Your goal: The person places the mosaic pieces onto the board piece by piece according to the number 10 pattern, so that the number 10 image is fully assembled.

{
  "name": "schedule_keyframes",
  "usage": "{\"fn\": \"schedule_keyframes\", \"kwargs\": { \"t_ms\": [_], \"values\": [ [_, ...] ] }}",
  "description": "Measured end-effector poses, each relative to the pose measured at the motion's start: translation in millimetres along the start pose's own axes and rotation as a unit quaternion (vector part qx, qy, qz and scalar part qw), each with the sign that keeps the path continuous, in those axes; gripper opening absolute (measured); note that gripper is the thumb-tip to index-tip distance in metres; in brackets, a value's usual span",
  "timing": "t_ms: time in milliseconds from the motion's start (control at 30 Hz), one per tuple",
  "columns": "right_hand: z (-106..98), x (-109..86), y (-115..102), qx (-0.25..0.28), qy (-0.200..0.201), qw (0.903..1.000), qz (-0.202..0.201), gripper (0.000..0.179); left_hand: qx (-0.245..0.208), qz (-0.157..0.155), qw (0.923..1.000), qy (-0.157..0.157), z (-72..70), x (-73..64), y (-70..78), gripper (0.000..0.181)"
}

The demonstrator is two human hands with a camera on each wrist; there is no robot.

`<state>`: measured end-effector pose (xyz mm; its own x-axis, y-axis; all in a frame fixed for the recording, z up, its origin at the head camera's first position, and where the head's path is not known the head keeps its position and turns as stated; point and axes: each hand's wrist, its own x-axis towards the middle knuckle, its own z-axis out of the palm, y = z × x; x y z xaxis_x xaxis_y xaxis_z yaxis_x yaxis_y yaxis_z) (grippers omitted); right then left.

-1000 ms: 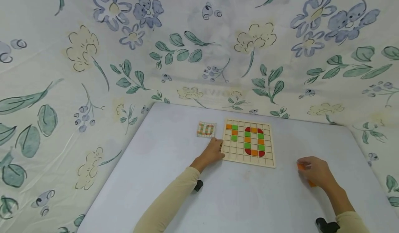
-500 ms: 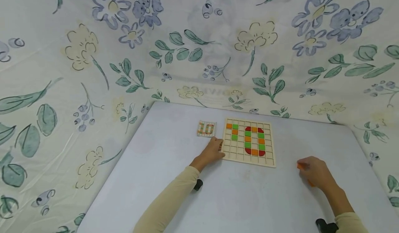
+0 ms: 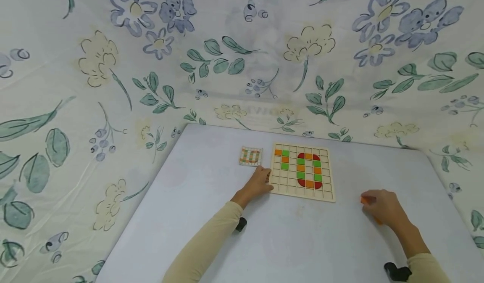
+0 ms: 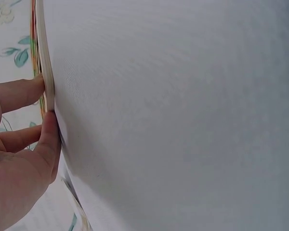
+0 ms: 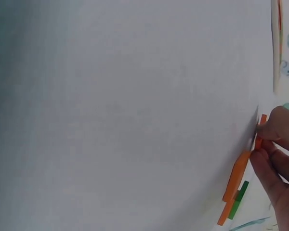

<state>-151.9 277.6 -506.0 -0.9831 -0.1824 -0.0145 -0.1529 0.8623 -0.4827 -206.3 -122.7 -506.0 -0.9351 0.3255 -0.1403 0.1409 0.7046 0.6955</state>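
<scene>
My left hand [image 3: 257, 183] holds the left edge of a wooden grid board [image 3: 281, 180]. In the left wrist view, its fingers [image 4: 19, 93] meet the board's pale edge [image 4: 46, 67]. Orange, green and red tiles [image 3: 300, 175] form a "10"-like pattern on the board: a rounded red-cornered loop and a shorter column to its left. To the board's right, low over the table, my right hand [image 3: 385, 208] pinches an orange tile [image 5: 263, 130]. Loose orange [image 5: 236, 177] and green tiles [image 5: 239, 199] lie beneath and beside that hand.
A small pattern card [image 3: 251, 156] lies just left of the board on the white table [image 3: 181, 190]. Floral cloth [image 3: 227, 85] hangs behind and at the sides. Black wrist devices [image 3: 397, 271] show below the forearms.
Almost nothing differs. My right hand has shifted slightly around the orange tile, and the left hand and the board keep their places; the view itself moves a little.
</scene>
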Motion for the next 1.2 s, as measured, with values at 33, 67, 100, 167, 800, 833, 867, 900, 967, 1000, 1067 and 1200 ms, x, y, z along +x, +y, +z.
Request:
{"fn": "schedule_keyframes", "kwargs": {
  "t_ms": [33,67,100,167,800,833,867,900,967,1000,1067,1200],
  "values": [
    [0,0.5,-1,0.000,-0.001,1.0000,0.003,0.029,0.003,0.000,1.0000,0.000,0.0,0.1,0.4,0.060],
    [0,1.7,-2,0.003,-0.001,1.0000,0.005,0.030,0.005,0.000,1.0000,0.000,-0.1,-0.2,1.2,0.060],
    [1,3.4,-5,0.007,-0.001,1.0000,0.006,0.031,0.007,-0.001,1.0000,0.000,-0.2,0.0,1.5,0.060],
    [0,8.8,-11,0.011,0.004,0.9999,0.002,0.032,0.010,-0.003,0.9999,0.001,0.1,0.4,2.0,0.059],
    [46,101.6,-131,0.086,0.004,0.9934,-0.076,0.029,0.002,-0.009,0.9999,0.002,4.6,3.5,-2.9,0.060],
    [49,105.4,-135,0.086,0.004,0.9927,-0.084,0.028,0.004,-0.009,0.9999,0.002,4.8,3.6,-3.0,0.059],
    [53,108.8,-139,0.088,0.005,0.9919,-0.091,0.028,0.003,-0.009,1.0000,0.001,4.9,3.8,-2.9,0.059],
    [56,111.9,-142,0.090,0.004,0.9912,-0.097,0.028,0.005,-0.008,1.0000,0.000,5.0,3.8,-2.9,0.059],
    [61,116.9,-147,0.095,0.002,0.9900,-0.104,0.028,0.002,-0.011,0.9999,-0.002,4.9,3.5,-2.5,0.059],
    [64,118.9,-150,0.098,0.002,0.9895,-0.107,0.029,0.006,-0.012,0.9999,-0.002,4.5,3.1,-2.0,0.060],
    [68,122.7,-154,0.104,-0.004,0.9882,-0.113,0.029,0.007,-0.015,0.9999,-0.003,4.2,3.1,-2.0,0.061],
    [77,126.5,-161,0.105,-0.026,0.9886,-0.105,0.030,0.015,-0.014,0.9998,-0.004,3.7,3.5,-2.9,0.062]
  ]
}}
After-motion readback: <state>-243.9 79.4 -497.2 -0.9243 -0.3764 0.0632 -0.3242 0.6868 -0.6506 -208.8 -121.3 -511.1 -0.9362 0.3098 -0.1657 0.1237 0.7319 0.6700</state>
